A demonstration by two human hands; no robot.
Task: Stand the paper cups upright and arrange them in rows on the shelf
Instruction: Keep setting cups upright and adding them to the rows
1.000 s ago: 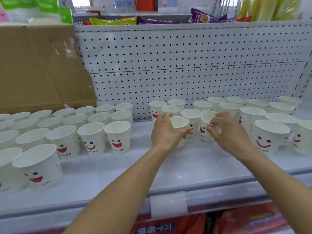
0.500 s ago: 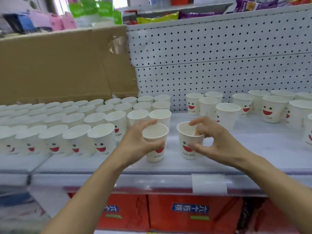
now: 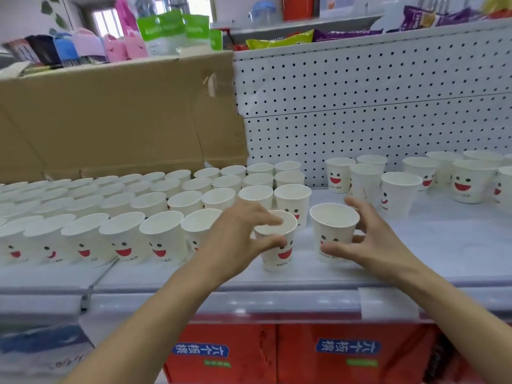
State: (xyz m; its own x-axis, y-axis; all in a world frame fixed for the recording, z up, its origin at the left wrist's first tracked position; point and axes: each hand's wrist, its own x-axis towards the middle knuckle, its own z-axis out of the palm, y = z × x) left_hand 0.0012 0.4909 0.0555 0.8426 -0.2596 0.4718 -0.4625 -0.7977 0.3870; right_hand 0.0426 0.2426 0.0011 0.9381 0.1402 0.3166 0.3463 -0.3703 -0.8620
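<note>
Both hands are on cups near the front edge of the shelf [image 3: 448, 245], about midway along it. The left hand [image 3: 235, 239] grips the left cup [image 3: 278, 249] up by the rim, fingers [image 3: 264, 218] over the top and thumb on the front, right at the end of the front row. The right hand [image 3: 374, 245] is curled loosely round the right cup [image 3: 332, 231], thumb across the smiley face and fingers behind. Can't tell how firm that hold is, tbh. The two cups stand upright, just beside each other but not touching.

The left half of the shelf is packed with the rows of cups [image 3: 124, 212], all upright. A looser bunch of cups [image 3: 399, 189] sits toward the back right, by the pegboard [image 3: 360, 106]. There's a cardboard box [image 3: 110, 120] along the back left and red cartons [image 3: 346, 353] under the shelf.
</note>
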